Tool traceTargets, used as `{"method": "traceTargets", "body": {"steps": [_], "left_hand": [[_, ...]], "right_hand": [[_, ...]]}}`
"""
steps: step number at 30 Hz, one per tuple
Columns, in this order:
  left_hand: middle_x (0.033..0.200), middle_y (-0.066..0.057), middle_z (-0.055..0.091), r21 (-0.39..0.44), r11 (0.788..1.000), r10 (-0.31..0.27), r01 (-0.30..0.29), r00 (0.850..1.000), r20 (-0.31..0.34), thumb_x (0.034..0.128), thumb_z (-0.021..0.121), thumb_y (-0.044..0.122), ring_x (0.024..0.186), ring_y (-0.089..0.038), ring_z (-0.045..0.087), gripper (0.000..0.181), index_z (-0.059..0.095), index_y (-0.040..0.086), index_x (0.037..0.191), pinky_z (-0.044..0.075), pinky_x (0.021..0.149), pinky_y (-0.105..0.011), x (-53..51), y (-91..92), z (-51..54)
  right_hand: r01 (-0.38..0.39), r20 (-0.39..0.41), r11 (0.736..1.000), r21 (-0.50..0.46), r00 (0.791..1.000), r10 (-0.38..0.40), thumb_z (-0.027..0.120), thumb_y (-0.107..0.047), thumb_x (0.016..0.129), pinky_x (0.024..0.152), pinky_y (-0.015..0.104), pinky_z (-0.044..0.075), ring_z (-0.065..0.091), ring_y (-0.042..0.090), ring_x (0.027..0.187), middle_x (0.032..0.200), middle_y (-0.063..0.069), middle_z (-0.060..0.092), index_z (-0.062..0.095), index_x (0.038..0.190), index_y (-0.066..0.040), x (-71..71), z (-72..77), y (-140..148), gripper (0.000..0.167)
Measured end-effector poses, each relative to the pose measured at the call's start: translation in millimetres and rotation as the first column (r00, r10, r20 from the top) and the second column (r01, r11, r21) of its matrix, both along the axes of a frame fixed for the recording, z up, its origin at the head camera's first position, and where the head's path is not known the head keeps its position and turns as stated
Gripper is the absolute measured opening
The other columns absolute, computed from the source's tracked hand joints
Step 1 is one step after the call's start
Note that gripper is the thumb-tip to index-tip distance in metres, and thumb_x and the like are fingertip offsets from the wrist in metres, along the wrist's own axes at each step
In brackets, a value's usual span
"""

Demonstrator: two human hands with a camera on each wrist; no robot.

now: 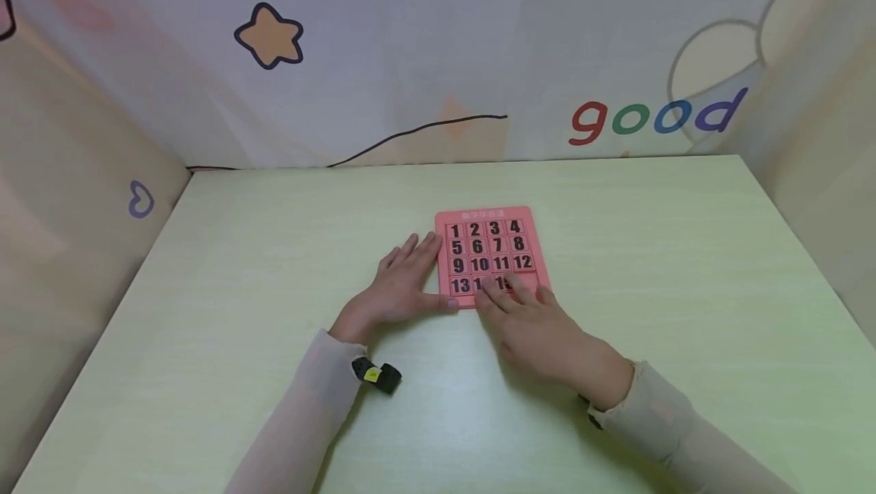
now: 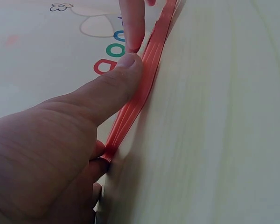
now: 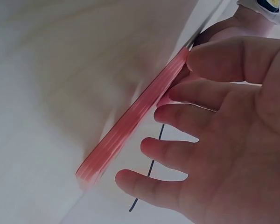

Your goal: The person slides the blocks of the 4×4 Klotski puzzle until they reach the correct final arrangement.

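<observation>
A pink number slide puzzle (image 1: 494,213) lies flat on the table, its black-numbered tiles reading in order from 1 in four rows. Tiles 14 and 15 are partly covered by fingers, and a bare pink slot shows below tile 12. My left hand (image 1: 397,290) holds the frame at its lower left corner, fingers along the left side and thumb on the near edge. With fingers extended, my right hand (image 1: 541,333) touches the bottom row of tiles. Both wrist views show the puzzle's pink edge (image 2: 151,60) side-on, beside the left thumb (image 2: 107,91) and the right fingers (image 3: 172,149).
The pale green table (image 1: 205,311) spreads around both arms. Behind it stands a printed backdrop (image 1: 411,45) with a star and the word "good", and fabric panels rise at both sides. A black strap (image 1: 383,378) is on the left wrist.
</observation>
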State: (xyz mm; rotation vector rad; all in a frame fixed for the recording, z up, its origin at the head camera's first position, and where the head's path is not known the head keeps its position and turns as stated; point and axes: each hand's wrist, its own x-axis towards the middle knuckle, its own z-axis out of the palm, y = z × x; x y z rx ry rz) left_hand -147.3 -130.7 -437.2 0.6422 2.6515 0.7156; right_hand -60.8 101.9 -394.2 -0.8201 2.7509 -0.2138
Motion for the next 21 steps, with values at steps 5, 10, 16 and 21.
{"method": "traceTargets", "body": {"steps": [5,10,16,21], "left_hand": [[0.169,-0.001,0.004,0.007,1.000,0.001,-0.001,1.000,0.007,0.0871,0.070,0.059,0.154,-0.021,-0.008,0.109,0.007,0.015,0.163,-0.006,0.121,-0.044,1.1,-2.1,-0.7],[0.169,-0.001,0.004,0.023,1.000,0.003,-0.003,1.000,0.012,0.0881,0.070,0.056,0.154,-0.022,-0.008,0.107,0.007,0.014,0.164,-0.007,0.121,-0.043,0.9,-4.0,1.5],[0.169,0.001,0.005,0.046,0.999,0.013,-0.014,0.999,0.033,0.0889,0.070,0.056,0.154,-0.020,-0.007,0.106,0.007,0.015,0.164,-0.004,0.121,-0.045,-0.5,-2.5,2.8],[0.169,-0.002,0.007,0.036,0.999,0.022,-0.023,1.000,0.020,0.0916,0.068,0.055,0.154,-0.025,0.001,0.102,0.007,0.017,0.164,0.006,0.121,-0.053,0.7,-4.4,9.3]], "right_hand": [[0.019,-0.013,0.999,-0.027,1.000,-0.019,0.051,-0.015,0.102,0.110,0.073,0.020,0.015,0.044,0.150,0.163,0.020,0.025,0.040,0.156,-0.008,0.9,-1.8,11.4,0.056],[0.057,-0.034,0.997,-0.057,0.998,-0.059,0.052,-0.013,0.100,0.110,0.073,0.020,0.014,0.045,0.149,0.163,0.021,0.022,0.038,0.157,-0.009,-1.4,-4.0,30.9,0.059],[0.113,-0.049,0.991,-0.077,0.992,-0.117,0.058,-0.022,0.101,0.109,0.074,0.019,0.014,0.048,0.149,0.164,0.024,0.018,0.033,0.159,-0.010,-5.8,-4.2,59.1,0.064],[0.203,0.034,0.973,-0.114,0.979,-0.200,0.055,-0.038,0.103,0.110,0.074,0.015,0.008,0.048,0.149,0.166,0.023,0.012,0.025,0.161,-0.008,-15.5,-3.8,84.3,0.072]]}}
